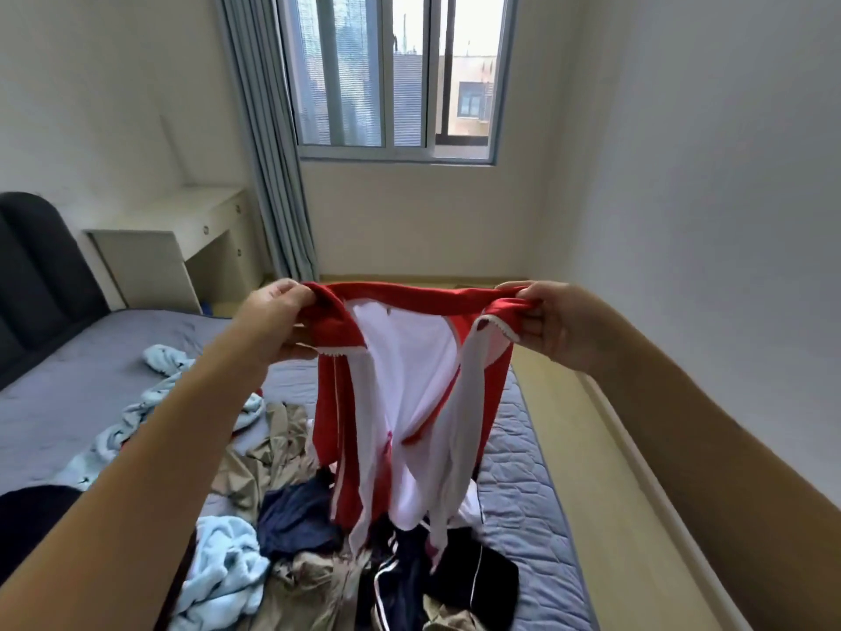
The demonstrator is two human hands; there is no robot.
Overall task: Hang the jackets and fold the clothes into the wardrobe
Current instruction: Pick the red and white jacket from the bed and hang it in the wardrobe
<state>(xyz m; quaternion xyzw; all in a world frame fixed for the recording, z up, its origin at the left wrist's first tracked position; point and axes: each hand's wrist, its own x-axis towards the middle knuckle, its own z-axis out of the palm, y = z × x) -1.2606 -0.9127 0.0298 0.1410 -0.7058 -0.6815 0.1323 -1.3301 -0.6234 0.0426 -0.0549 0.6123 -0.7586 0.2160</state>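
Note:
A red jacket with a white lining (405, 393) hangs in the air in front of me, spread open above the bed. My left hand (273, 318) grips its left shoulder and my right hand (553, 323) pinches its right shoulder, both at the same height. The hem dangles just above a heap of clothes (318, 553) on the bed: beige, navy, black and pale blue pieces lie tangled together. No wardrobe is in view.
The bed (82, 375) has a grey quilted cover and a dark headboard (32, 284) at the left. A white desk (182, 239) stands by the grey curtain (273, 152) and the window (396, 75). A strip of wooden floor (605, 448) runs between bed and right wall.

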